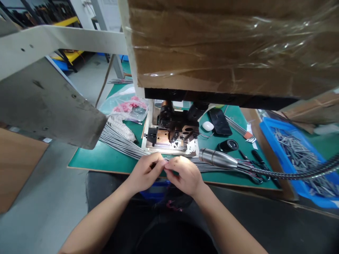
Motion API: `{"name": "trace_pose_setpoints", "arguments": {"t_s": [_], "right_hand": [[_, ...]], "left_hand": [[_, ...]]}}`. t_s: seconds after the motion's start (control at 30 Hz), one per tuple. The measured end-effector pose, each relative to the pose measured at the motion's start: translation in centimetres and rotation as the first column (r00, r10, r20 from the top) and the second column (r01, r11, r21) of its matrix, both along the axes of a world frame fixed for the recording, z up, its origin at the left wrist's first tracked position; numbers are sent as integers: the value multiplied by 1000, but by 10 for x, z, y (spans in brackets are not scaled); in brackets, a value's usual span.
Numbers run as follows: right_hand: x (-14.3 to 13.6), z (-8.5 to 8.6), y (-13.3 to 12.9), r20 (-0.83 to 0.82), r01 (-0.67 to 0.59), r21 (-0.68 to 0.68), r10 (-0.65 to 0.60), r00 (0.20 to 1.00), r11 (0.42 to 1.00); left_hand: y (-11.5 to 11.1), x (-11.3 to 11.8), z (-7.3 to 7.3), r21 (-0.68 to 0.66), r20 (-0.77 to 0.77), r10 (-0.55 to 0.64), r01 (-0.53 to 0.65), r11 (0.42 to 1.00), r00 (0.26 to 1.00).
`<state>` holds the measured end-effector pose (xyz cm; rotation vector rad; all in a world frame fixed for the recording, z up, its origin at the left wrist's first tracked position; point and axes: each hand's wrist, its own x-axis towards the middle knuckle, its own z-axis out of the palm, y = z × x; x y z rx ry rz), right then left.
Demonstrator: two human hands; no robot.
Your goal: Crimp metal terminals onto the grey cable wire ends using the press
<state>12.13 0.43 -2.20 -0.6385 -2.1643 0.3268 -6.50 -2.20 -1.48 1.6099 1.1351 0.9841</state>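
My left hand (146,171) and my right hand (184,173) meet at the front edge of the green table (122,161), fingertips pinched together. Whatever lies between them is too small to make out. Just beyond stands a small press machine (174,132) with a lit metal base. A long bundle of grey cables (119,141) runs from the left, passing behind my hands, and comes out on the right with thin coloured wire ends. Above that right part hangs a metal lamp head (218,157) on a flexible neck.
A blue bin (278,151) of short grey pieces is at the right. Phone (219,121), white mouse (208,126), black round object (228,145) and hex keys (241,129) lie right of the press. A plastic bag (127,105) with pink pieces lies left. A taped brown box (225,46) overhangs.
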Motion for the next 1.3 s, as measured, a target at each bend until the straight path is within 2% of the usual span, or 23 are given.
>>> {"name": "trace_pose_setpoints", "arguments": {"t_s": [0.13, 0.2, 0.27, 0.33, 0.43, 0.53, 0.67, 0.87, 0.97, 1.03, 1.17, 1.3], "right_hand": [[4, 0, 10, 3, 235, 7, -235, 972, 972], [9, -2, 18, 37, 355, 87, -359, 933, 931], [13, -3, 26, 92, 397, 170, -416, 905, 902], [16, -4, 32, 138, 377, 200, -407, 903, 904], [16, -3, 34, 141, 348, 174, -373, 917, 921], [13, -2, 32, 88, 398, 118, -409, 908, 910], [11, -7, 29, -12, 501, 20, -501, 865, 865], [17, -11, 26, 24, 457, 142, -465, 885, 878], [16, -8, 25, 31, 465, 150, -474, 880, 873], [14, -6, 26, 24, 488, 98, -493, 870, 867], [8, -4, 27, -4, 532, -89, -534, 845, 842], [6, -5, 30, -25, 548, -179, -561, 828, 817]], "left_hand": [[-2, 1, 0, -17, -10, 68, -68, 998, 998], [-3, 2, -2, -23, -28, 93, -94, 995, 995], [-3, 2, -4, -11, -40, 91, -91, 996, 995], [-3, 1, -5, 10, -46, 76, -76, 997, 996], [-3, 1, -6, 22, -60, 52, -51, 998, 997], [-4, 1, -5, 23, -72, 41, -39, 999, 997], [-4, 2, -6, 22, -73, 44, -42, 999, 996], [-4, 3, -5, 20, -98, 46, -44, 999, 994], [-4, 3, -4, 28, -103, 52, -49, 998, 993], [-5, 4, -4, 32, -104, 53, -50, 998, 993], [-5, 4, -5, 49, -118, 53, -47, 998, 992], [-4, 4, -5, 55, -130, 51, -44, 997, 990]]}}
